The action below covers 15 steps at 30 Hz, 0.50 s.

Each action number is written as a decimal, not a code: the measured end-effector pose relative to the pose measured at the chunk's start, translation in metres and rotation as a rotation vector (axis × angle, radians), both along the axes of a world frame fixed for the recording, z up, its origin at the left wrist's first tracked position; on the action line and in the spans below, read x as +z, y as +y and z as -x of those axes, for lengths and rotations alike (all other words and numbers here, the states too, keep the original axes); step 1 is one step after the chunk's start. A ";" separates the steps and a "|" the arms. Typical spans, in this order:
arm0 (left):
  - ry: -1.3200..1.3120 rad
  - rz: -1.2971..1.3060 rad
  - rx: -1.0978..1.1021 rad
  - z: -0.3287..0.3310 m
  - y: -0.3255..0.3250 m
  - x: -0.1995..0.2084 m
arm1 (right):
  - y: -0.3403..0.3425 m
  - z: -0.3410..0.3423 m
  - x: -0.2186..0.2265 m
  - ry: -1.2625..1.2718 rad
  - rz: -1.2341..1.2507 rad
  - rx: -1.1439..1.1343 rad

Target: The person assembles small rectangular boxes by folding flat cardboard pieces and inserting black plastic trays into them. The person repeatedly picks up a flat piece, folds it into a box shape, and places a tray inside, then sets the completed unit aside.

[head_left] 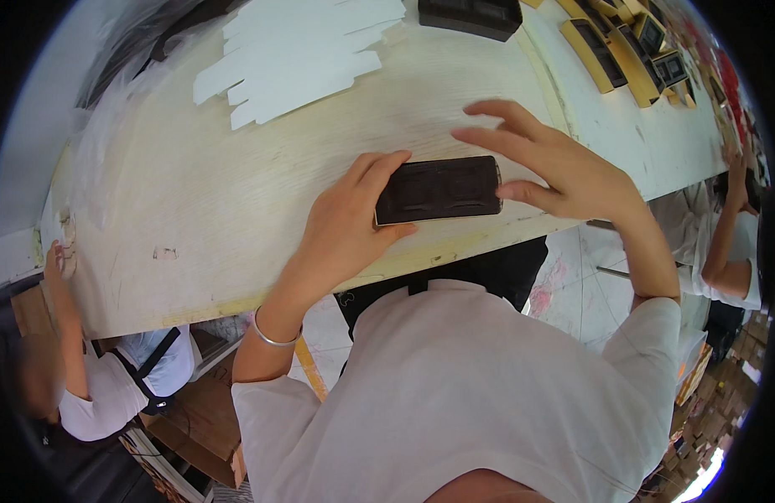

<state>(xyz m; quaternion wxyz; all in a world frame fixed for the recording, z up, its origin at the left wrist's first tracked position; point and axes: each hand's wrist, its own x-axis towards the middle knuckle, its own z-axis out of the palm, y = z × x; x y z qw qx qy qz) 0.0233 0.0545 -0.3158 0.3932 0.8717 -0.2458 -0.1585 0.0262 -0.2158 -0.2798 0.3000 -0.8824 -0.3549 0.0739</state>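
A dark rectangular tray-like box (439, 189) with shallow recesses and a thin pale edge lies on the table in front of me. Around its left end, my left hand (351, 210) is closed, fingers on the far side and thumb along the near side. My right hand (543, 159) is at the box's right end. Its fingers are spread above the table, and the thumb is at or very near the box's corner.
White paper strips (299, 54) lie piled at the far left, beside clear plastic. A dark tray (471, 15) sits at the far edge. Several gold-sided boxes (595, 54) are heaped at far right. People work at left (111, 390) and right (731, 226).
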 end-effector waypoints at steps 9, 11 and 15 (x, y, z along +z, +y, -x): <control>-0.042 -0.016 -0.068 -0.007 0.001 0.001 | 0.002 0.016 -0.032 -0.676 0.063 0.172; -0.026 -0.019 -0.067 -0.005 0.004 0.001 | 0.003 0.023 -0.037 -0.683 0.048 0.153; -0.020 -0.004 -0.104 -0.007 0.005 0.003 | -0.007 0.010 -0.037 -0.517 -0.091 0.247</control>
